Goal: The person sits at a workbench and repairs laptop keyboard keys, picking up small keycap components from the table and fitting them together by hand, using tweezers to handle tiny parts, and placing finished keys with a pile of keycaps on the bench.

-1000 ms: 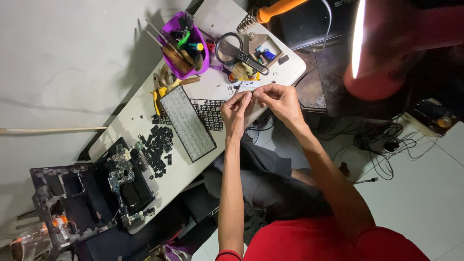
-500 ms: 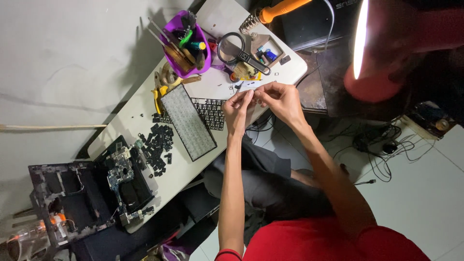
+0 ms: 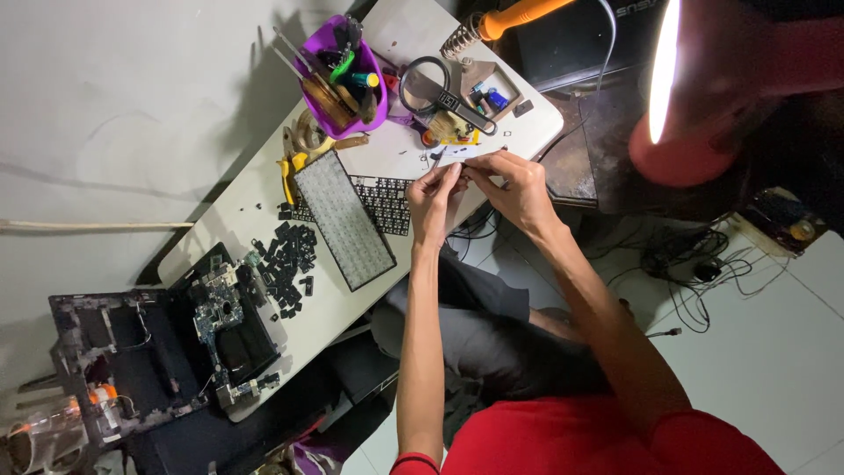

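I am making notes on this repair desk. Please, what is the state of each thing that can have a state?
Left hand: pinching a small part.
Right hand: fingers closed on the same part.
Laptop: opened up, circuit board bare.
Keyboard: keycaps removed.
Keycaps: loose pile.
Lamp: lit.
Soldering iron: resting in its stand.

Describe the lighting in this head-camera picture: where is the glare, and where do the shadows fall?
Head view: the red lamp at top right blows out to white along its lit edge, pure glare. The purple tool cup throws a hard shadow up-left onto the wall. The left hand and right hand are evenly lit and sharp; the floor under the white table is dark.
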